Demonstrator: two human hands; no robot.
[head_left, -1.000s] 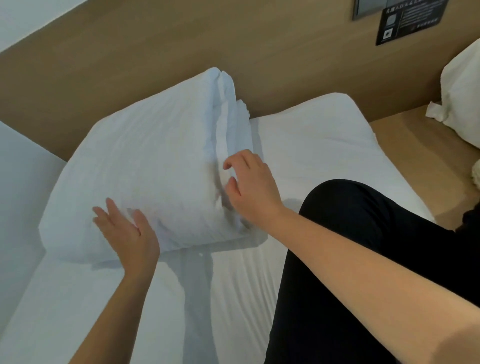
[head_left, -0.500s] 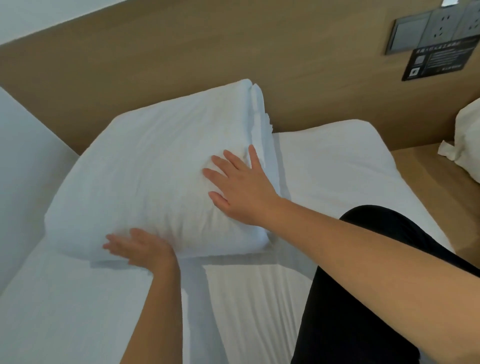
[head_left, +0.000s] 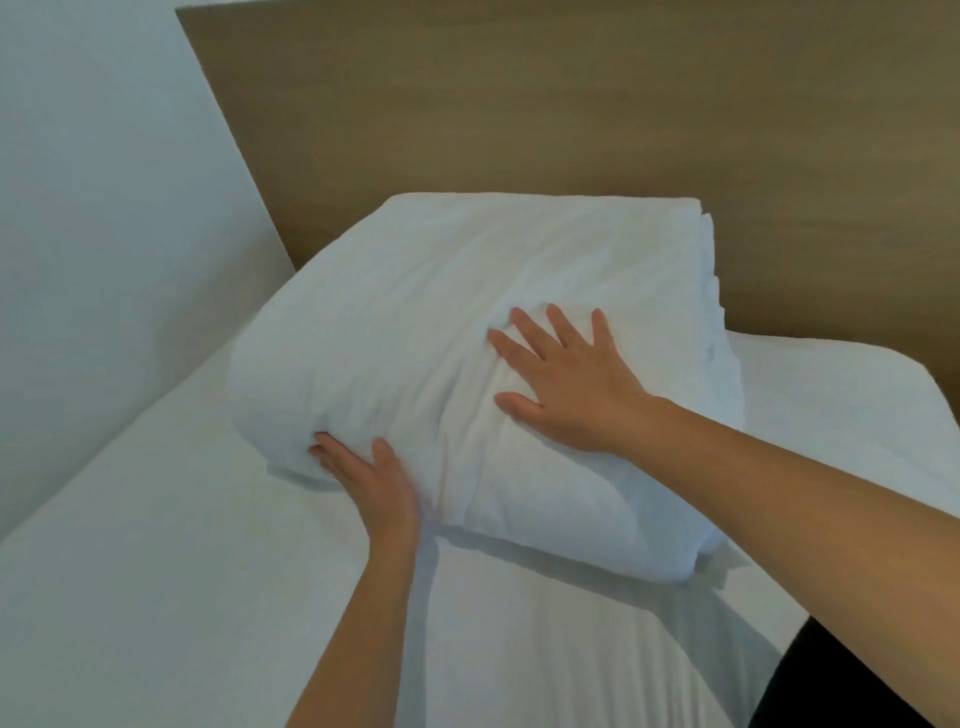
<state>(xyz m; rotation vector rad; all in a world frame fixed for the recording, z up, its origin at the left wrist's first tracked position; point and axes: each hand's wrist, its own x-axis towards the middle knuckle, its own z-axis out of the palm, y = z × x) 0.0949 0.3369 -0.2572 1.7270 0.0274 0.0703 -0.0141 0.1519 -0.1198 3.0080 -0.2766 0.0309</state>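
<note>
1. We see the white pillow (head_left: 415, 312) lying on the bed sheet (head_left: 156, 597) at the head end. Its far edge is against the wooden headboard (head_left: 519, 104), and it sits skewed, with the near-left corner toward the wall (head_left: 93, 208).
2. The pillow's right end shows stacked fabric layers. Its top face is creased around the middle.
3. The right hand (head_left: 566, 384) lies palm down on top of the pillow, right of centre. The fingers are spread wide and straight and the thumb points left. It presses into the fabric, which dents and wrinkles under it, and it grips nothing.
4. So the pillow sits directly under the right hand, with most of its bulk to the left of and beyond the fingers.
5. The left hand (head_left: 369, 478) is at the pillow's near-left edge, low by the sheet, touching the side of the pillow. The thumb is up against the fabric.
6. The fingertips of the left hand sink into a fold, so the view there is poor. The hand looks flat and pushing rather than curled round anything.
7. The pillow lies above and beyond the left hand, bulging over its fingers.
8. The two hands are well apart, with the creased fabric between them.
9. To the right, the pillow's end rests on more white bedding (head_left: 831, 395). We cannot tell whether that is a second pillow or the mattress corner.
10. A dark trouser leg (head_left: 810, 675) is at the bottom right, on the sheet.
</note>
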